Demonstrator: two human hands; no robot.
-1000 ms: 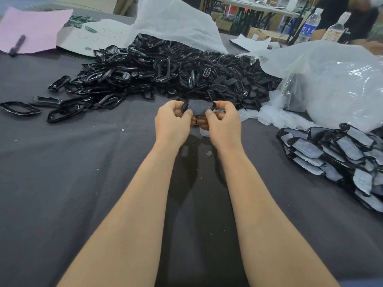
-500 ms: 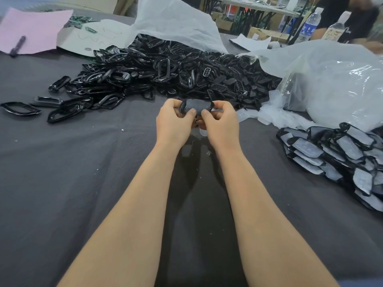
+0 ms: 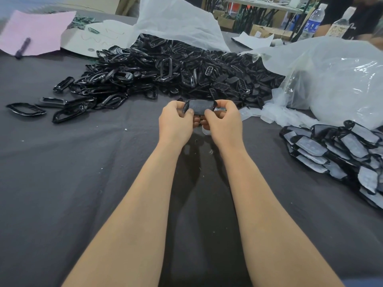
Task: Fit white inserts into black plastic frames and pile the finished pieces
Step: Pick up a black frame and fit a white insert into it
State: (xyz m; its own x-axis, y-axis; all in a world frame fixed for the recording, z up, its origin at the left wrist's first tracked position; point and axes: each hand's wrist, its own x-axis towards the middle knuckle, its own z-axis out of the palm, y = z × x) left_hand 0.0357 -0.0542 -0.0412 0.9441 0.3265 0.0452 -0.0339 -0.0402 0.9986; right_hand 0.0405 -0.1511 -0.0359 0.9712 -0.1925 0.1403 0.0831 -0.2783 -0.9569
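Above the middle of the dark cloth, both hands hold one black frame (image 3: 199, 107) with a pale insert lying in its opening. My left hand (image 3: 176, 121) pinches its left end and my right hand (image 3: 222, 120) pinches its right end, thumbs on top. A big heap of empty black frames (image 3: 165, 73) lies just beyond the hands. The pile of finished pieces (image 3: 335, 154), black rims with whitish centres, sits at the right. Loose white inserts (image 3: 275, 114) spill from a clear plastic bag (image 3: 335, 79) at the right rear.
A dark cloth (image 3: 83, 183) covers the table. A few stray frames (image 3: 26, 108) lie at the left. A pink sheet (image 3: 39, 32) with a pen (image 3: 22, 47) is at the far left corner. Water bottles (image 3: 314, 21) and a person stand behind.
The frame has been turned and tilted between my fingers, so its insert face shows more. Both hands stay in the same place.
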